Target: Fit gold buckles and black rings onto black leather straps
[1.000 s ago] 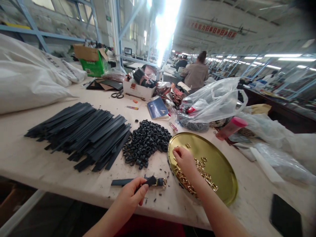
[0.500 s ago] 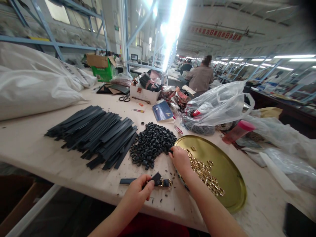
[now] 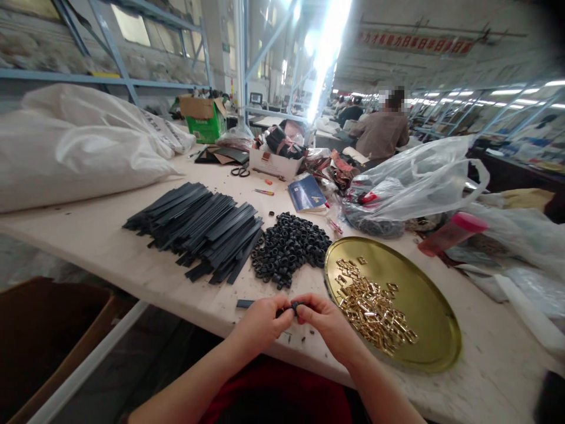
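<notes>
My left hand [image 3: 263, 321] is closed on a black strap [image 3: 245, 304], whose flat tail sticks out to the left over the table's front edge. My right hand [image 3: 326, 321] meets it fingertip to fingertip, pinching a small black loop [image 3: 295, 305] at the strap's end. Fingers hide most of the strap there, and its gold buckle does not show. Just beyond lies a heap of black loops [image 3: 289, 250]. Left of the heap, many black strips [image 3: 198, 227] are stacked. A round gold tray [image 3: 419, 282] to the right holds a pile of gold buckles [image 3: 375, 312].
Large white sacks [image 3: 79, 147] take up the left side. Scissors [image 3: 241, 171], a blue booklet [image 3: 306, 194] and a white box [image 3: 273, 164] lie farther back. A clear plastic bag [image 3: 410, 182] and a pink-lidded bottle [image 3: 452, 234] stand right. A person [image 3: 382, 132] sits beyond.
My right hand has come from the tray's left rim to my left hand, bringing a small dark piece to the strap. The view has shifted left.
</notes>
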